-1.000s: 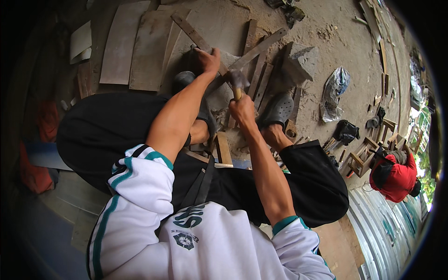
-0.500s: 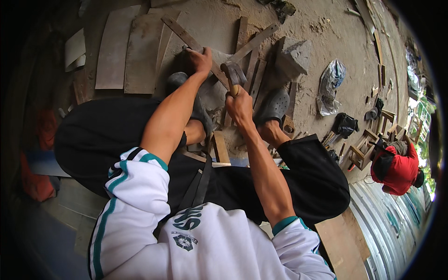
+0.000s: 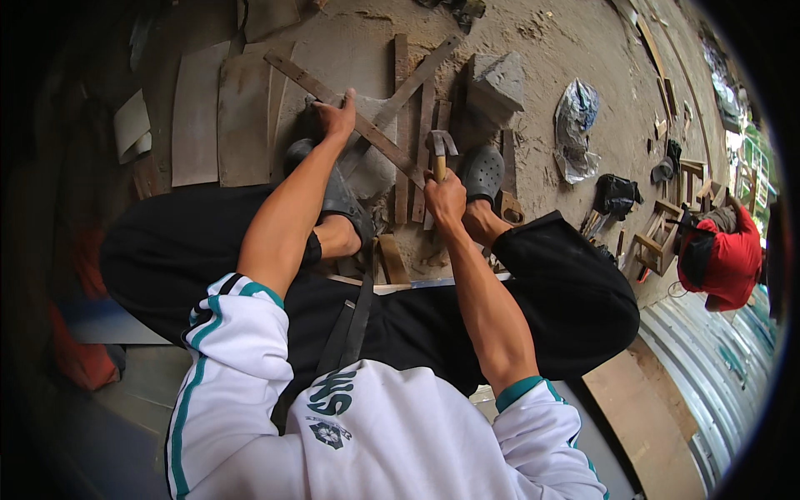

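Two flat wooden strips cross in an X over a pale stone block (image 3: 373,173) between my feet. My left hand (image 3: 336,121) is closed around one wooden strip (image 3: 385,146), the one slanting from far left to near right. The other wooden strip (image 3: 422,71) runs off toward the far right. In my right hand (image 3: 446,197) is a claw hammer (image 3: 440,146), gripped by its wooden handle just right of the first strip's near end. The hammer's metal head points away from me and appears apart from the wood. No nail can be made out.
A grey concrete block (image 3: 497,82) stands beyond my right clog (image 3: 482,173). Loose wooden slats (image 3: 402,125) lie on the dirt floor. Boards (image 3: 198,117) rest at left, a plastic bag (image 3: 577,129) at right. Another person in red (image 3: 723,258) is at far right beside a wooden frame.
The hammer and my right hand have moved right, away from the crossed strips. My left hand keeps its hold on the strip. The whole view has shifted slightly.
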Demonstrator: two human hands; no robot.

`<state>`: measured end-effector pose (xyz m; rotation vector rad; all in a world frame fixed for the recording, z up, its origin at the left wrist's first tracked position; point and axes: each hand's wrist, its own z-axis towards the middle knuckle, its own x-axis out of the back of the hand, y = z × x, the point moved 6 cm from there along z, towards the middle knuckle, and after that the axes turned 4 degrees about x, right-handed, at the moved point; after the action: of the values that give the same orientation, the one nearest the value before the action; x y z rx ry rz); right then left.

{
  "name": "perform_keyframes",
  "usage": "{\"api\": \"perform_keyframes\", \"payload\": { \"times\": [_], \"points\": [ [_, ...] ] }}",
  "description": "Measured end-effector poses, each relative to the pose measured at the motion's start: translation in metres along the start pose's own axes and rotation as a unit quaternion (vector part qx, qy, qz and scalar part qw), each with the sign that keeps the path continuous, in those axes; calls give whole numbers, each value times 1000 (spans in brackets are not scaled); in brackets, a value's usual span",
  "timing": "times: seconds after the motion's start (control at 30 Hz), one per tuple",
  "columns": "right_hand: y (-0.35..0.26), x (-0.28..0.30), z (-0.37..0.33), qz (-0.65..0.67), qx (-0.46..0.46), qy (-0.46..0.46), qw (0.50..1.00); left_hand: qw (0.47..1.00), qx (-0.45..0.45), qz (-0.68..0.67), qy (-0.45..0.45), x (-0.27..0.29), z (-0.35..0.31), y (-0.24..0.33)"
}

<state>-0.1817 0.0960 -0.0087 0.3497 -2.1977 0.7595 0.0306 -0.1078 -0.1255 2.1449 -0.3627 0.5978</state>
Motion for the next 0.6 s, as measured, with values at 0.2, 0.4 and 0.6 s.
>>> {"api": "perform_keyframes", "payload": {
  "times": [0.2, 0.4, 0.6],
  "points": [
    [43, -7, 10, 79, -17, 3, 997, 988, 35, 66, -132, -10, -55, 7],
    [60, -29, 9, 172, -30, -62, 983, 985, 39, 63, -157, -11, -57, 3],
    [49, -37, -7, 247, -19, -76, 966, 984, 9, 86, -156, 19, -49, 6]
  ]
}}
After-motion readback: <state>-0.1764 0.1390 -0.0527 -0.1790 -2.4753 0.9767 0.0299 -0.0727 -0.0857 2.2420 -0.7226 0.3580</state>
